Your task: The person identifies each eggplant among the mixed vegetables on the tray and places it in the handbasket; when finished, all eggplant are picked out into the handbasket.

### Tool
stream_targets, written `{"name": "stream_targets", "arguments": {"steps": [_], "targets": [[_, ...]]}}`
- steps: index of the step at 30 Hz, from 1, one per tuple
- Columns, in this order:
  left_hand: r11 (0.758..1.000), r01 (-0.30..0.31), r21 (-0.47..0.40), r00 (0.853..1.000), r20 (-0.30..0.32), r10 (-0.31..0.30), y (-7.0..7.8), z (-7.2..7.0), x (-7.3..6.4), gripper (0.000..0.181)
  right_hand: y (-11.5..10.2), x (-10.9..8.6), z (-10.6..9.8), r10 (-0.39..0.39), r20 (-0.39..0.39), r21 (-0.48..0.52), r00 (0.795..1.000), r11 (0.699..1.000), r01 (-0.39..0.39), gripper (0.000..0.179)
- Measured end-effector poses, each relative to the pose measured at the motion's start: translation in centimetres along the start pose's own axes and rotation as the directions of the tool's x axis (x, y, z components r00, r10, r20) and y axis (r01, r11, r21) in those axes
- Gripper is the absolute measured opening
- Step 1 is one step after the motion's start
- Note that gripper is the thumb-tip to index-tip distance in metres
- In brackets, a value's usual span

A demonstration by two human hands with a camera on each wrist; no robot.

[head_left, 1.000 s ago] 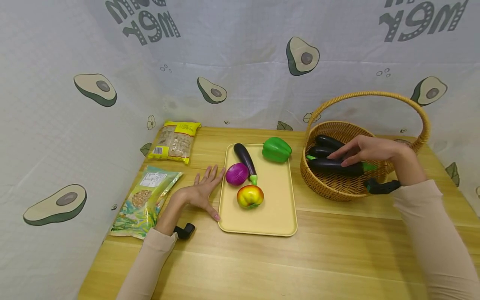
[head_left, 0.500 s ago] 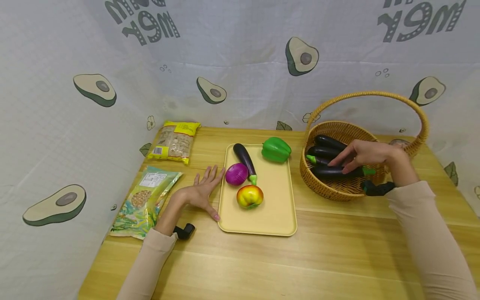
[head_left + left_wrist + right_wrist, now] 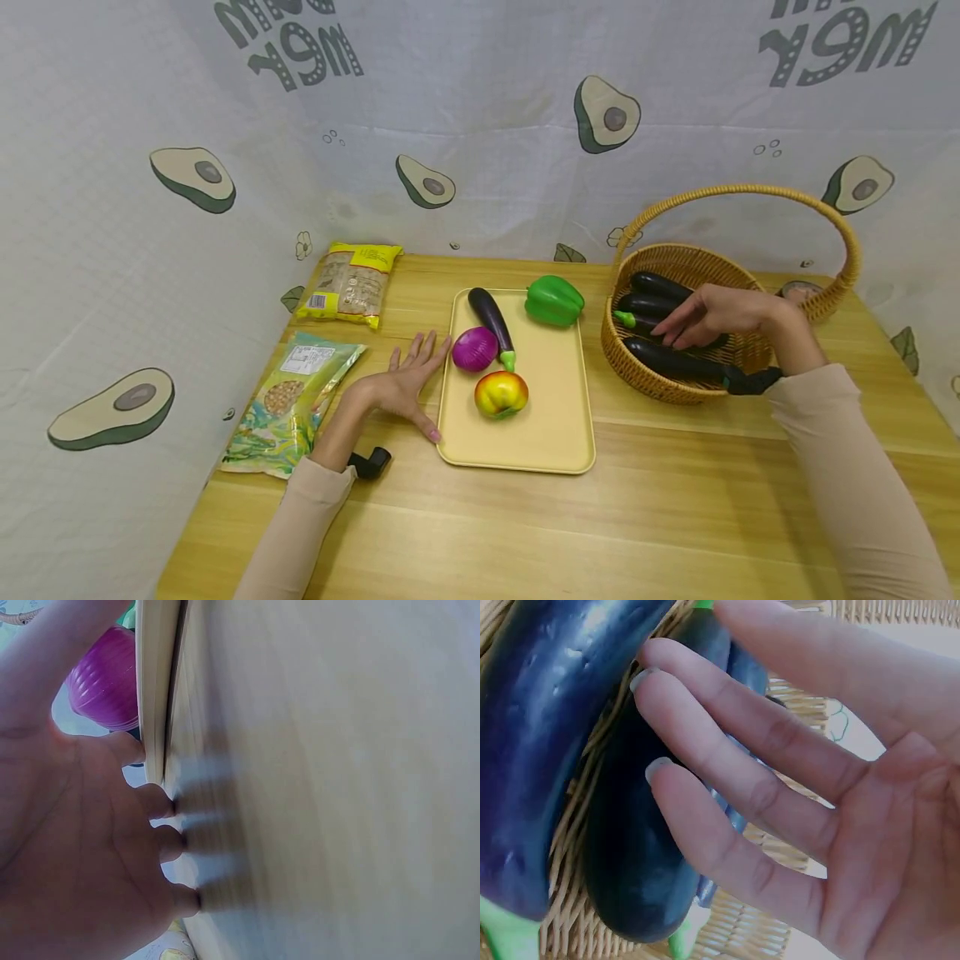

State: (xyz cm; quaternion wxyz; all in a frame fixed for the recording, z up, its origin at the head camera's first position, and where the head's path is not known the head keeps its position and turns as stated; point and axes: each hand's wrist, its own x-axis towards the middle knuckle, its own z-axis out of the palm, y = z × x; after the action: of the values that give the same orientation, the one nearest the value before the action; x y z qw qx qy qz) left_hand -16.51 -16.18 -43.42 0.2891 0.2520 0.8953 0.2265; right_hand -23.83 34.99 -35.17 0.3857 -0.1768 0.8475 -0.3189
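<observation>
My left hand (image 3: 405, 387) is spread on the wooden table, its thumb and index fingertip at the left rim of the cream tray (image 3: 551, 400). On this tray are an eggplant (image 3: 489, 318), a purple onion (image 3: 475, 348), a red-yellow fruit or tomato (image 3: 501, 394) and a green bell pepper (image 3: 554, 301). My right hand (image 3: 716, 317) reaches into the wicker basket (image 3: 637, 375), fingers loosely bent over an eggplant with a green cap (image 3: 641, 847). Nearer the basket's front lies another eggplant (image 3: 667, 358). Further eggplants (image 3: 656, 286) lie behind.
At the table's left, a yellow-edged food bag (image 3: 352, 283) lies behind a green bag (image 3: 292, 404). The basket's tall handle (image 3: 735, 191) arches over the right hand. A printed cloth (image 3: 495, 125) hangs at the back and left.
The front eggplant has shifted toward the basket's near side. My right hand has come off it and moved over the eggplant behind it. The left hand stays still.
</observation>
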Motion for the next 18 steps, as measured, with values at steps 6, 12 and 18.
{"name": "stream_targets", "arguments": {"steps": [6, 12, 18], "targets": [[1.0, -0.005, -0.001, 1.0, 0.003, 0.005, 0.1, -0.1, -0.1, 0.151, -2.5, 0.0, 0.4, -0.049, -0.013, -0.078, 0.999, 0.996, 0.048, 0.044], [1.0, -0.003, 0.0, 1.0, 0.002, 0.003, 0.1, -0.1, -0.2, 0.15, -6.7, 0.7, 1.2, -0.15, -0.015, -0.107, 0.988, 0.983, 0.148, 0.045], [1.0, -0.006, -0.006, 1.0, 0.002, 0.006, 0.1, -0.1, -0.1, 0.151, -10.7, 2.9, 2.9, -0.247, -0.095, -0.16, 0.964, 0.96, 0.231, 0.048]]}}
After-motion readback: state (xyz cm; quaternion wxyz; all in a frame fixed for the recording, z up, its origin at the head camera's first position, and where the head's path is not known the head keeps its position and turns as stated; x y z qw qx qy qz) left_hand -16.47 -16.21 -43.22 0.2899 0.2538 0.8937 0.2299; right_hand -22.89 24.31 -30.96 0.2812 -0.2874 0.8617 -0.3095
